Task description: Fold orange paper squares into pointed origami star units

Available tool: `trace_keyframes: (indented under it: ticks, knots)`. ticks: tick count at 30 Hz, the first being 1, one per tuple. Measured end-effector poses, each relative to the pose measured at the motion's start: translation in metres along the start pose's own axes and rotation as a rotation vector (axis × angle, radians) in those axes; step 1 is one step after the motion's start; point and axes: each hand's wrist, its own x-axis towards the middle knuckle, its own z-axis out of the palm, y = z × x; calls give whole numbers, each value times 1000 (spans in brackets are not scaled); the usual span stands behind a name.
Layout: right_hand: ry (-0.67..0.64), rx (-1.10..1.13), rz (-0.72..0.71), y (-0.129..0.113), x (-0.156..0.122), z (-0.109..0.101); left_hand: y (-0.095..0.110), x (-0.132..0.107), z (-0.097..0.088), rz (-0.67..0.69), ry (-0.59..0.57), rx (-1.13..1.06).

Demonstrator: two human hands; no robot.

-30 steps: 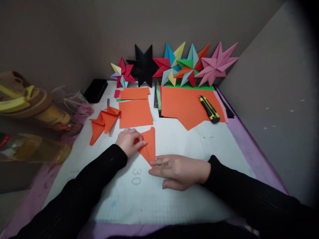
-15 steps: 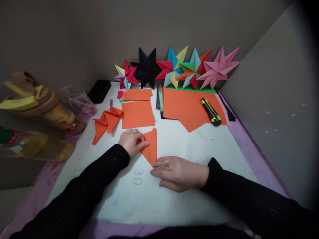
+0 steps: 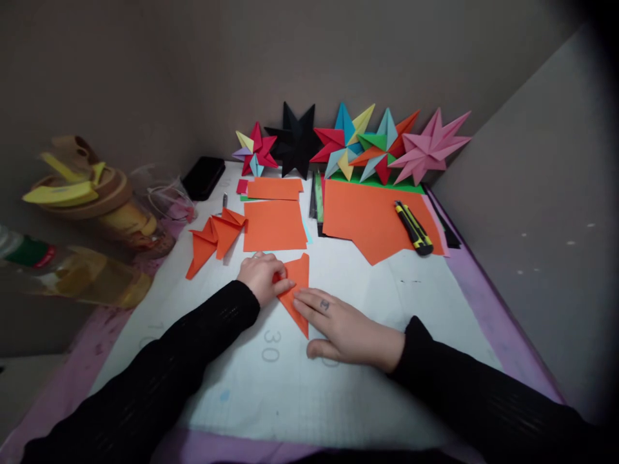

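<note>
A piece of orange paper (image 3: 300, 274), folded to a narrow triangle with its point towards me, lies flat on the white mat (image 3: 271, 399). At its left edge my left hand (image 3: 262, 278) is curled, gripping the paper with the thumb on top. My right hand (image 3: 345, 325) lies over the right side of the paper, its fingers stretched out flat and the thumb apart; they cover part of the fold. Beyond my left hand rest folded orange paper pieces (image 3: 214, 238). Just behind the paper is a stack of orange sheets (image 3: 275, 225).
Large orange sheets (image 3: 360, 206) lie at the back right, with a yellow-and-black utility knife (image 3: 412, 227) on them. Folded paper stars (image 3: 297, 140) lean on the wall. At the left stand a lidded cup (image 3: 91, 193), a tilted-looking bottle (image 3: 82, 274) and a black phone (image 3: 204, 178).
My right hand has slid up along the paper from its near point, its fingers now flatter and the thumb farther apart. My left hand keeps its hold. The view has shifted slightly.
</note>
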Motion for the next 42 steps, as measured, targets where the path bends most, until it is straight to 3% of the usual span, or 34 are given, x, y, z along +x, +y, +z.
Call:
trace_keyframes:
  ticks: [4, 11, 17, 20, 22, 23, 25, 26, 27, 29, 32, 36, 38, 40, 42]
  knots:
    - [-41, -53, 13, 0, 0, 2, -1, 0, 0, 6, 12, -10]
    - [-56, -104, -109, -5, 1, -6, -8, 1, 4, 10, 63, -48]
    - [-22, -119, -155, -10, -1, -7, -18, 4, 4, -2, 196, 23]
    - [-20, -128, -108, -12, -2, -4, -15, -3, -3, 4, 371, 98]
    - [-19, -135, -81, -14, -2, -3, -7, -16, -8, 108, 467, 92]
    - [-17, -138, -80, -14, -1, -2, -1, -26, -8, 231, 423, 66]
    - [-10, -142, -89, -14, -1, -2, 10, -46, -3, 513, 133, 32]
    - [-6, -146, -93, -14, -1, -2, 13, -55, 1, 570, -13, 35]
    - [-5, -150, -95, -14, -1, -3, 14, -63, 6, 572, -125, 56]
    - [-4, -155, -92, -14, -2, -2, 8, -72, 13, 479, -225, 136]
    - [-1, -145, -84, -14, -3, -1, -14, -66, 11, 371, -216, 242]
    - [6, -128, -76, -13, -3, -2, -40, -46, -6, 195, -150, 381]
    - [4, -110, -83, -12, -3, -4, -39, -43, -11, 124, -121, 441]
    - [1, -80, -91, -10, -2, -7, -28, -46, -12, 89, -19, 463]
    - [-2, -41, -93, -7, -2, -10, -11, -49, -9, 160, 117, 422]
